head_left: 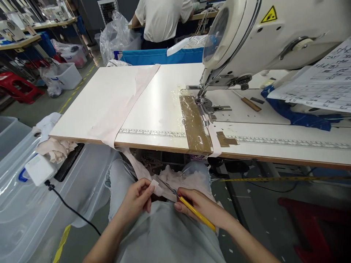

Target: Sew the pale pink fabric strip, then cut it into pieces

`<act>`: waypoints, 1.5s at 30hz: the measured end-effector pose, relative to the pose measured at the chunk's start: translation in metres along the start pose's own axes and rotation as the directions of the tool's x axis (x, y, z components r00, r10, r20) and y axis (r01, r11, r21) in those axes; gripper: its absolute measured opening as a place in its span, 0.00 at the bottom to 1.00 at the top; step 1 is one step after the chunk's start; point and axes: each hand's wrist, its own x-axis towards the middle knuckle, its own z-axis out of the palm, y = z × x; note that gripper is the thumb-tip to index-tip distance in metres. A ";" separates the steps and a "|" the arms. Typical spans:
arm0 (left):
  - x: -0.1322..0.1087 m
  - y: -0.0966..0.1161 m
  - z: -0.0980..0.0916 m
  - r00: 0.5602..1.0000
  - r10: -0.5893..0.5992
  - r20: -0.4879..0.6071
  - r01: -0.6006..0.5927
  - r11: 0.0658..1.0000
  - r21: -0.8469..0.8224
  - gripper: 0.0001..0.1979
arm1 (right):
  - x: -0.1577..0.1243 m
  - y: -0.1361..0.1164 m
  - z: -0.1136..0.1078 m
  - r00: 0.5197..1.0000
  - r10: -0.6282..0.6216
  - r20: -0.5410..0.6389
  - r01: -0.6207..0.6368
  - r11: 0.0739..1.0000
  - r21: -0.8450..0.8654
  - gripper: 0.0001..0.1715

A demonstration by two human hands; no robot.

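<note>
Above my lap, my left hand (pixel 139 197) pinches the white end of a pale pink fabric strip (pixel 135 164). My right hand (pixel 196 206) is wrapped round yellow-handled scissors (pixel 196 212). Their narrow blades point up and left, close to the fabric end; whether they touch it I cannot tell. From the lap the strip runs up over the table edge and lies across the white tabletop (pixel 153 106). More pink fabric (pixel 183 179) is bunched over my knees. Another narrow pink strip (pixel 215 140) hangs over the edge below the sewing machine (pixel 241 44).
Clear plastic bins (pixel 90 182) stand at my left, bearing fabric scraps (pixel 56 148), a white adapter box (pixel 40 170) with a cable, and a black phone-like slab (pixel 69 162). A wooden-handled tool (pixel 249 104) lies beside the machine. A person in a white shirt (pixel 163 20) sits beyond.
</note>
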 end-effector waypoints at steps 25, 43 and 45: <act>0.005 -0.009 -0.005 0.983 -0.174 0.051 0.181 0.918 -0.352 0.23 | 0.020 -0.004 -0.002 0.995 -0.031 0.095 0.061 0.938 -0.340 0.25; 0.002 -0.009 0.001 0.982 -0.181 0.062 0.191 0.917 -0.350 0.23 | 0.019 -0.008 0.007 0.994 -0.090 -0.064 0.038 0.821 -0.569 0.26; 0.002 -0.010 0.000 0.981 -0.178 0.070 0.192 0.921 -0.340 0.23 | 0.021 -0.011 0.006 0.995 -0.080 -0.063 0.030 0.820 -0.571 0.26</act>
